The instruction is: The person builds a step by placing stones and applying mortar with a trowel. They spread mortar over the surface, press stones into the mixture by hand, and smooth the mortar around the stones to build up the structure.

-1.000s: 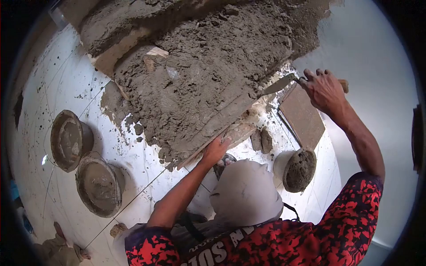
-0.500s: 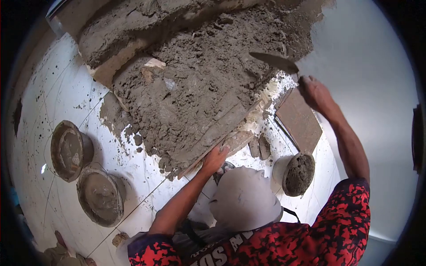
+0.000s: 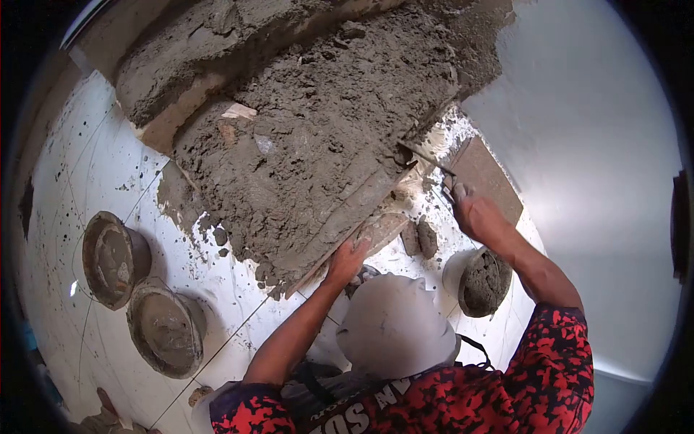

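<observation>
In the head view, my right hand (image 3: 473,211) is closed around the handle of a trowel (image 3: 428,156). The trowel's blade reaches the edge of a thick bed of grey mortar (image 3: 311,145). My left hand (image 3: 350,257) grips a long board (image 3: 318,272) that runs along the near edge of the mortar. Its fingertips are partly hidden behind the board. Bits of wood or tile and a pale scrap (image 3: 238,111) lie in the mortar.
Two mortar-stained buckets (image 3: 148,253) (image 3: 195,307) stand on the white tiled floor at left. A bucket of mortar (image 3: 484,283) stands at right, beside a brown slab (image 3: 486,173). A mortar-covered step (image 3: 181,69) borders the back. Another person's foot (image 3: 107,402) shows lower left.
My right hand has brought the trowel down and left, from above the mortar's right side to its near edge. My left hand stays on the board.
</observation>
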The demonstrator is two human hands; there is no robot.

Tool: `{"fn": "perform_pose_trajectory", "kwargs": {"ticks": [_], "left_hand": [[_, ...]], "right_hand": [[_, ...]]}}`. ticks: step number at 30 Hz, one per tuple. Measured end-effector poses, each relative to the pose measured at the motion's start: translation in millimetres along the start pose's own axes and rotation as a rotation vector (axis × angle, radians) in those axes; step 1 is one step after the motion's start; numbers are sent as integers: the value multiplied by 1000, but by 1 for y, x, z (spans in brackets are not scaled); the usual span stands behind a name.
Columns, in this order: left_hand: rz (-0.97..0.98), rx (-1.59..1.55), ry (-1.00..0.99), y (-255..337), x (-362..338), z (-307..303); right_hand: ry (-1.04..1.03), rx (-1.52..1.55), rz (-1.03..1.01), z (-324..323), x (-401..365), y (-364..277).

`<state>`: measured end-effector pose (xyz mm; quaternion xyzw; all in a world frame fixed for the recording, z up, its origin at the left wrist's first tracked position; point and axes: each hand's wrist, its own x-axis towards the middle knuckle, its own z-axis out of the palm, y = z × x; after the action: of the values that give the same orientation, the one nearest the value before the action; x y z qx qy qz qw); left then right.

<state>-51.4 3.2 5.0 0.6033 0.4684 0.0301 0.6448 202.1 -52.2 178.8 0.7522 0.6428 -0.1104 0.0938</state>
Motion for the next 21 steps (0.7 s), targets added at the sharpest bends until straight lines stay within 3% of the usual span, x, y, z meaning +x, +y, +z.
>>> {"fn": "perform_pose_trajectory", "kwargs": {"ticks": [6, 9, 13, 15, 16, 19, 20, 21], "left_hand": [[98, -115, 6, -8, 4, 3], [-65, -45, -86, 6, -1, -6], [-5, -105, -50, 0, 0, 0], [4, -63, -13, 6, -4, -3], [0, -64, -12, 8, -5, -6], [-73, -61, -84, 17, -10, -9], [-74, -94, -96, 23, -13, -12], [-75, -128, -104, 26, -14, -15]], "right_hand": [[-45, -233, 13, 27, -36, -26], [1, -267, 3, 36, -50, -19], [-33, -282, -5, 14, -62, -16], [-74, 11, 137, -4, -56, -19], [66, 84, 70, 5, -54, -13], [54, -9, 110, 34, -47, -16], [154, -28, 12, 51, -55, -18], [51, 79, 67, 49, -63, -29]]}}
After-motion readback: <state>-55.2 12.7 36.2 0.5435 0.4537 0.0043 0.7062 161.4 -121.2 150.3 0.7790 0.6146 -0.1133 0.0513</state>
